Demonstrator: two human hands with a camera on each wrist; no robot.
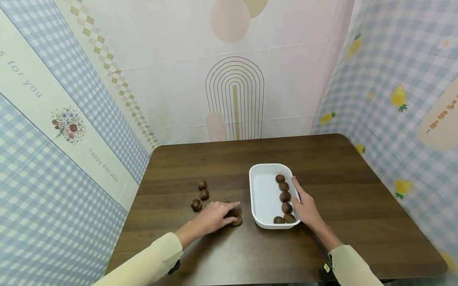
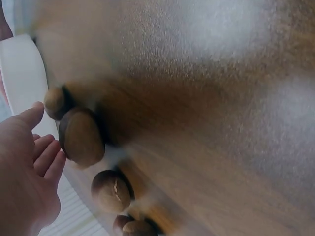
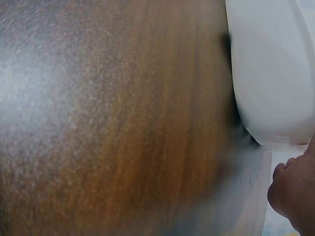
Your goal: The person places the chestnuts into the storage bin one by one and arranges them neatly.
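Note:
Brown chestnuts lie on the table left of a white plastic tray. My left hand hovers low over some of them, thumb and index finger spread apart. One chestnut lies by the thumb tip, and others are partly hidden behind the hand. The left wrist view shows a larger chestnut right beside the fingers, none visibly gripped. My right hand holds the tray's right side, thumb over the rim. Inside the tray, several chestnuts line up along the right wall. The right wrist view shows the tray's outer wall.
Three more chestnuts lie farther left on the dark wooden table. Printed cloth hangs stand around the table's back and sides.

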